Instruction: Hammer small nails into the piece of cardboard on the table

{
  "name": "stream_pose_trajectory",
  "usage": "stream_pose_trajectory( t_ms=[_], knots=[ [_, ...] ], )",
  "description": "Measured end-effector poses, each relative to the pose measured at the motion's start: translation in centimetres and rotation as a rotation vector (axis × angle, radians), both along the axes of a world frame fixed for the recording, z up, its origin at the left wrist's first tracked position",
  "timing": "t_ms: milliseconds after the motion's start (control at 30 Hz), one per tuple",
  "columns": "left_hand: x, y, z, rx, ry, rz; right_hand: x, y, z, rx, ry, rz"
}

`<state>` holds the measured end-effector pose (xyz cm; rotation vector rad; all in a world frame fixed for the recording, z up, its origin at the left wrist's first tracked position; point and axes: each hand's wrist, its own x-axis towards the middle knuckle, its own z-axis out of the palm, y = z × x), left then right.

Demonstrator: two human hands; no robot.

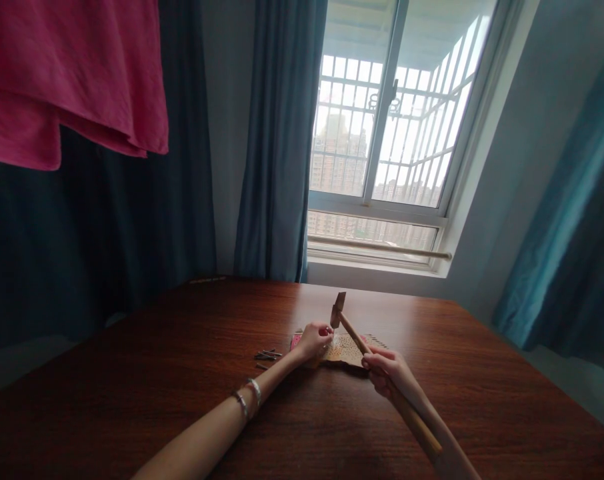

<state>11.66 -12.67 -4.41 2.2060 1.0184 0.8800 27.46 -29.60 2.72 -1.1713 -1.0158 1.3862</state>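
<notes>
My right hand point(385, 370) is wrapped round the wooden handle of a hammer point(355, 333), and the handle's rear end sticks out along my forearm. The metal hammer head is raised, just above and beside the fingertips of my left hand point(316, 339). Those fingers are pinched on a thin nail, which is mostly hidden and stands over the board. Under both hands lies a flat, light-coloured board point(349, 350) with many small dark dots or holes, pink patches and a ragged dark front edge. Several loose nails point(268, 355) lie on the table left of my left hand.
The brown wooden table point(182, 393) reaches to the wall below a barred window point(382, 133). Blue curtains point(277, 147) hang at the left and right. A pink cloth point(82, 73) hangs at the upper left. A thin strip point(207, 280) lies at the table's far left edge.
</notes>
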Motion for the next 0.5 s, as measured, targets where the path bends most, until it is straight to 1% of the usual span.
stream_pose_trajectory(
  t_ms=[100,200,367,500],
  knots=[
    [-0.01,0.01,0.00,0.002,0.009,0.004,0.04,-0.03,-0.07,0.014,0.010,-0.021],
    [0.01,0.18,-0.22,0.005,0.015,0.020,0.14,0.02,-0.14,0.003,0.010,-0.001],
    [0.01,0.44,-0.54,0.015,-0.011,-0.015,0.30,0.17,-0.19,0.017,0.025,-0.013],
    [0.00,0.35,-0.42,0.027,0.011,0.011,0.36,0.31,-0.35,-0.009,0.028,0.011]
  ],
)
